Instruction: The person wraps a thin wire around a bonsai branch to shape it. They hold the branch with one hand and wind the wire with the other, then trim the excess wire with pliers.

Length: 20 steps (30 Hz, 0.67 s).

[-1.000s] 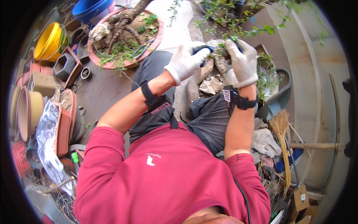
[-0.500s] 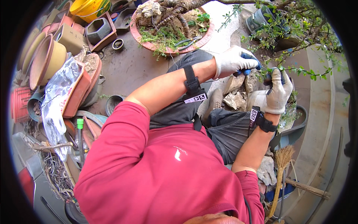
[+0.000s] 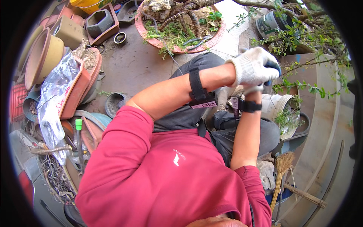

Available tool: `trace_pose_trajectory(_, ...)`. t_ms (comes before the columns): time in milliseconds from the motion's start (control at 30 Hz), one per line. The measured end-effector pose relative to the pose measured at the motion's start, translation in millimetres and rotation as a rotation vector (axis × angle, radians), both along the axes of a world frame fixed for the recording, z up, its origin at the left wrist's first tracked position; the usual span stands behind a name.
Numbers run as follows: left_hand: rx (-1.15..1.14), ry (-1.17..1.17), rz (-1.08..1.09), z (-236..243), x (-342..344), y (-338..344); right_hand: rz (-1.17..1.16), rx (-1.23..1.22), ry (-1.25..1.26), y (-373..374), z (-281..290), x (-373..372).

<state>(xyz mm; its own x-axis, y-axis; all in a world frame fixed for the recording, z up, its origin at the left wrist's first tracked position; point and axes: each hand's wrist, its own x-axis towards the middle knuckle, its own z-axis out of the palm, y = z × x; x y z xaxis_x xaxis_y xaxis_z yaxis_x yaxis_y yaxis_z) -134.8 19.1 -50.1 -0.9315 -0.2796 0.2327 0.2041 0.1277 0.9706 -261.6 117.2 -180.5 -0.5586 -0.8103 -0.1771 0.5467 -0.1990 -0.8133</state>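
My left hand [image 3: 254, 67], in a white glove with blue-coated fingertips, is raised beside the leafy branches. Its fingers curl closed; whatever they may hold is hidden. My right hand [image 3: 253, 89], gloved too, sits just behind and below it, mostly covered, so its fingers cannot be made out. Close to the left fingertips, a thin green branch [image 3: 314, 89] reaches out to the right. It belongs to a bonsai tree whose wire-wrapped trunk [image 3: 177, 17] stands in a round pink pot [image 3: 145, 36]. Pliers [image 3: 198, 42] lie on the weedy soil inside the pot's near rim.
Stacked pots [image 3: 43, 60] and a plastic bag [image 3: 56, 98] crowd the left side. A white bucket [image 3: 273, 106] with weeds stands by my right knee. Lower right lies a straw broom [image 3: 281, 166] near a wooden stick [image 3: 304, 195]. Another bucket [image 3: 270, 23] is under the foliage.
My right hand has moved left and in behind my left hand. The left hand has turned and shifted slightly right and down, its fingers now curled more out of sight. The view has shifted slightly.
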Motion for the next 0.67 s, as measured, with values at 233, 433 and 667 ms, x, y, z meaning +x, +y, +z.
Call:
trace_pose_trajectory(233, -0.048, 0.111, -0.057, -4, 3, 0, 0.647, 0.658, 1.449, -133, -21, 70)
trace_pose_trajectory(433, 0.038, 0.086, -0.06, 0, 4, 0, 0.831, 0.848, 1.495, -138, -19, 69)
trace_pose_trajectory(667, 0.079, 0.039, -0.09, 6, 8, 5, 0.665, 0.948, 1.258, -133, -17, 52)
